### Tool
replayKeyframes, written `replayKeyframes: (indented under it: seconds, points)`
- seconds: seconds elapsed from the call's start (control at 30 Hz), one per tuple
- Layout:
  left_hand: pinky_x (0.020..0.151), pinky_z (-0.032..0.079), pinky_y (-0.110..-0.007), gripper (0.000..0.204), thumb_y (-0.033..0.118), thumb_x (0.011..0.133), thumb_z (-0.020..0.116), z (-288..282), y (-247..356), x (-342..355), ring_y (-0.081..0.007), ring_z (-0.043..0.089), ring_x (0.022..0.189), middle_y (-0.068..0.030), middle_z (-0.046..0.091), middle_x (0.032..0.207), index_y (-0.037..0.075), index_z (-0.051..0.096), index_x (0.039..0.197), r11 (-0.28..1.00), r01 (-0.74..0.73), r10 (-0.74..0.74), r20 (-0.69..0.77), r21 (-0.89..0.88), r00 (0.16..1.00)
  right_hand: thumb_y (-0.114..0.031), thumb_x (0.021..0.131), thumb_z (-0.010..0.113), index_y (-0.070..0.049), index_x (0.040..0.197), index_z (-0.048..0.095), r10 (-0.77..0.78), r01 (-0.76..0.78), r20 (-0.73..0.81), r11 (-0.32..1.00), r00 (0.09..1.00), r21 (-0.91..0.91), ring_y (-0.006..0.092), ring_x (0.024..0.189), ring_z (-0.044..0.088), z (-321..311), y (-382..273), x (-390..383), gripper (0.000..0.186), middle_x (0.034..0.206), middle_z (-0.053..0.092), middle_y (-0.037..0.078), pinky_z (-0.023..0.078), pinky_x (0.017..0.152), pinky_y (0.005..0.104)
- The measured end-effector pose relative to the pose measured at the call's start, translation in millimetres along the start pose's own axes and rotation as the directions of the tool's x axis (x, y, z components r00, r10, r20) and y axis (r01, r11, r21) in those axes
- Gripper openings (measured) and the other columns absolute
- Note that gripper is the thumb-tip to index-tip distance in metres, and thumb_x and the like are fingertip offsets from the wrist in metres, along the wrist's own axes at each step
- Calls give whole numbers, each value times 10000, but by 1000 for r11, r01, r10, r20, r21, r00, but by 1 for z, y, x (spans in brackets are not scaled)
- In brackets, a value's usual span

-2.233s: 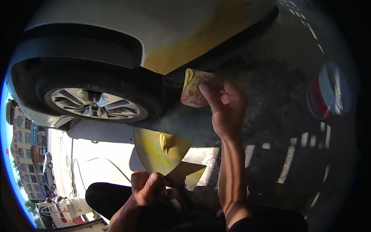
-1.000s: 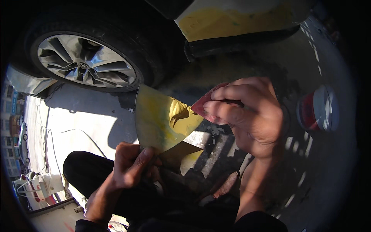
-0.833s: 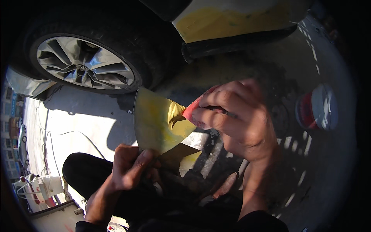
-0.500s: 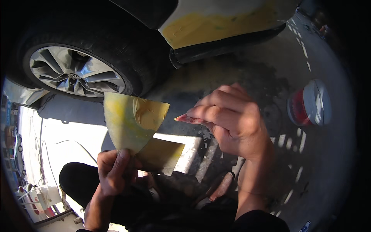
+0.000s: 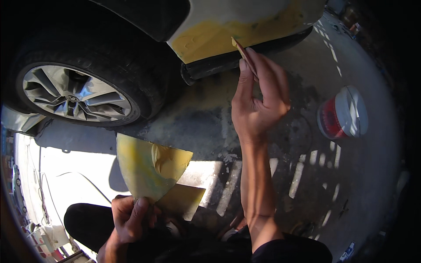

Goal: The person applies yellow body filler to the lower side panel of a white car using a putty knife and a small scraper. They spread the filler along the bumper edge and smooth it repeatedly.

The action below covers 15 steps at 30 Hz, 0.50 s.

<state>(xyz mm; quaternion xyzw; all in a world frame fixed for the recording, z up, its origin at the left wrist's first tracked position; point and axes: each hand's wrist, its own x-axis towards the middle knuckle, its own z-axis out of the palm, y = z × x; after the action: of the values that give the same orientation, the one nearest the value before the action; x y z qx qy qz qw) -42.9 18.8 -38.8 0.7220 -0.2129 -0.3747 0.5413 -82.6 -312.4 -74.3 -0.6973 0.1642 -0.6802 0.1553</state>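
Observation:
My left hand (image 5: 131, 219) grips a fan-shaped putty spreader (image 5: 138, 173) by its narrow end, over my lap. A thick smear of yellow putty (image 5: 171, 162) lies on its upper right part. Under it a second flat yellowish blade (image 5: 188, 200) sticks out from the same hand. My right hand (image 5: 265, 96) is raised and pinches a thin reddish spreader (image 5: 245, 57) between thumb and fingers. Yellow putty shows at that spreader's tip, in front of the putty-coated lower car panel (image 5: 210, 43); I cannot tell whether they touch.
A car wheel (image 5: 79, 94) with a silver rim stands at the left. Black trim (image 5: 237, 57) runs along the panel's lower edge. A clear and red tub (image 5: 337, 116) sits on the concrete floor (image 5: 302, 144) at the right. Cables hang at the far left.
My right hand has swung up and forward from beside the fan-shaped spreader to the car panel, its spreader now pointing up. My left hand and its blades sit lower in view.

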Motion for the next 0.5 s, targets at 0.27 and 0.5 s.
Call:
replayKeyframes:
  seconds: [0.27, 0.5]
  points:
    - [449, 420, -253, 465, 208, 1065, 486, -13, -8, -4, -115, 546, 452, -76, 614, 555, -62, 675, 737, 998, -37, 39, 59, -48, 997, 100, 836, 746, 6, 1152, 729, -179, 175, -150, 984, 972, -42, 224, 898, 634, 29, 11, -8, 330, 1049, 699, 106, 517, 732, 313]
    - [423, 419, -286, 499, 208, 1069, 478, -18, -7, -11, -144, 508, 420, -63, 516, 495, 46, 508, 597, 998, 31, -34, -60, -51, 998, 109, 824, 739, 28, 1167, 719, -256, 230, -204, 962, 945, -146, 225, 915, 655, 46, 9, -13, 352, 1060, 693, 124, 540, 732, 304]
